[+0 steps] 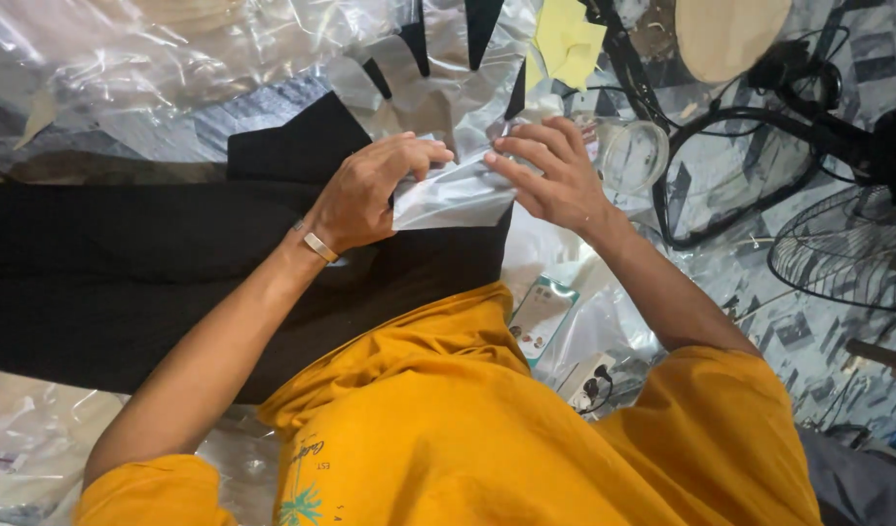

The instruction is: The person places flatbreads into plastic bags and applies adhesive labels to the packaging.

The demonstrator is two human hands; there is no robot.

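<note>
Two hands, the left hand (362, 200) and right hand (555, 175), are closed on a clear plastic sheet (448, 200), pinched over folded black fabric (127, 282) (fan (842, 253) nearby).

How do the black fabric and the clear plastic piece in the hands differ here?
The black fabric is dark, opaque and matte; the clear plastic piece is shiny and see-through. The fabric is far larger, spread flat, while the plastic is a small piece lying at the fabric's edge. The left hand and right hand both pinch the plastic. Both are thin, flexible sheets.
</note>
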